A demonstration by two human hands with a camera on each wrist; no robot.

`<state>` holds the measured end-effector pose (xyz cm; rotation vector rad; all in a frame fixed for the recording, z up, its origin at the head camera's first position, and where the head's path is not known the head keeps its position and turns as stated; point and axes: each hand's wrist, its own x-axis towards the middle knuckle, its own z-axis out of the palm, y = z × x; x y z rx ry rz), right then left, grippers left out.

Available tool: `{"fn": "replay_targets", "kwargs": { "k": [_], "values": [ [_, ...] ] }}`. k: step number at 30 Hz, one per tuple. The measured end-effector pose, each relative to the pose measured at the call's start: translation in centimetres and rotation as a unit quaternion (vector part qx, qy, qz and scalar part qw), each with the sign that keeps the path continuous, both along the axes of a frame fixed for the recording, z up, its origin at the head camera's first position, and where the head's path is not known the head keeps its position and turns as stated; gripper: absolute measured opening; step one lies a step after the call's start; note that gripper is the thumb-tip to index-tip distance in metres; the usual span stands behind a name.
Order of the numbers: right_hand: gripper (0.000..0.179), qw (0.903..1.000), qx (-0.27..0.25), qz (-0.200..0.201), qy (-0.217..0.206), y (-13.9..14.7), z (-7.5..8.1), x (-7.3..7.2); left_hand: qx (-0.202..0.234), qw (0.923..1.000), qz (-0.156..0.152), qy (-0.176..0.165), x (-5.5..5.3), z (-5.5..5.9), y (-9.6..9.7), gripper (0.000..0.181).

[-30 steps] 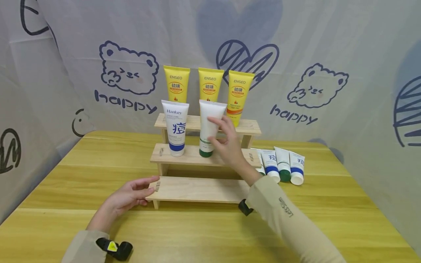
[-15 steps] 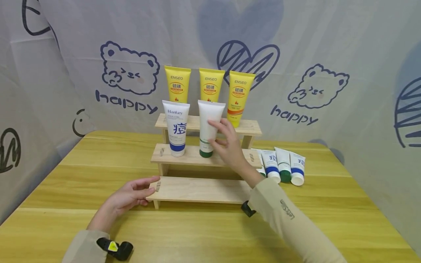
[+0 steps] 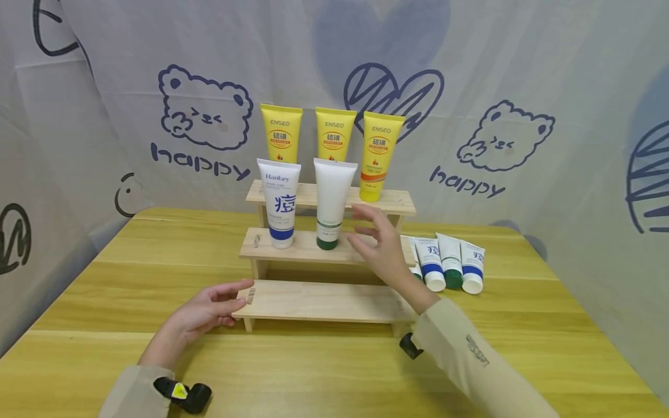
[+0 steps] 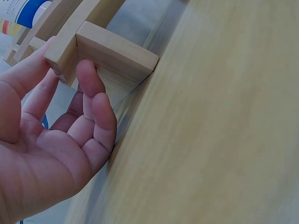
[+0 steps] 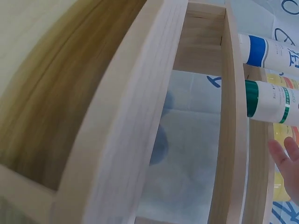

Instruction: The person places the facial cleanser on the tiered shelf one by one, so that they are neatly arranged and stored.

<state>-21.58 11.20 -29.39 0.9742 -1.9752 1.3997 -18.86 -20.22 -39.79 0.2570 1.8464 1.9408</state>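
Note:
A three-tier wooden stand [image 3: 319, 301] has a white tube with a green cap [image 3: 333, 194] upright on its middle tier. Left of that tube stands a white and blue tube [image 3: 279, 194] with blue lettering. My right hand [image 3: 384, 251] hovers just right of the green-capped tube, fingers spread and apart from it; the right wrist view shows only part of this hand [image 5: 290, 165] at its edge. At the bottom tier's left end, my left hand [image 3: 202, 310] grips the board, and the left wrist view shows its fingers [image 4: 88, 77] around the corner.
Three yellow tubes [image 3: 377, 154] stand on the top tier. On the table [image 3: 528, 325], right of the stand, several white tubes [image 3: 450, 264] lie side by side, the leftmost partly hidden. A printed cloth [image 3: 292, 46] hangs behind.
My right hand has let go of the green-capped tube and drawn back to the right and down. That tube had shifted slightly left. The left hand keeps its place.

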Motion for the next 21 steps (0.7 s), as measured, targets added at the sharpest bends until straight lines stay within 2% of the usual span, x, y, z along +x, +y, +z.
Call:
{"fn": "replay_targets", "kwargs": {
  "k": [5, 12, 21],
  "values": [
    [0.036, 0.9999, 0.006, -0.007, -0.005, 0.9, -0.5, 0.3, 0.002, 1.0000, -0.001, 0.000, 0.1, -0.1, 0.0, 0.037],
    [0.030, 0.9989, -0.014, -0.008, -0.044, 2.7, -2.5, -0.2, 0.005, 1.0000, -0.001, 0.003, 0.1, -0.1, 0.0, 0.035],
    [0.021, 0.9938, -0.028, -0.011, -0.107, 4.4, -3.2, 1.0, 0.003, 1.0000, 0.000, 0.005, 0.1, -0.1, 0.0, 0.036]
  ]
}}
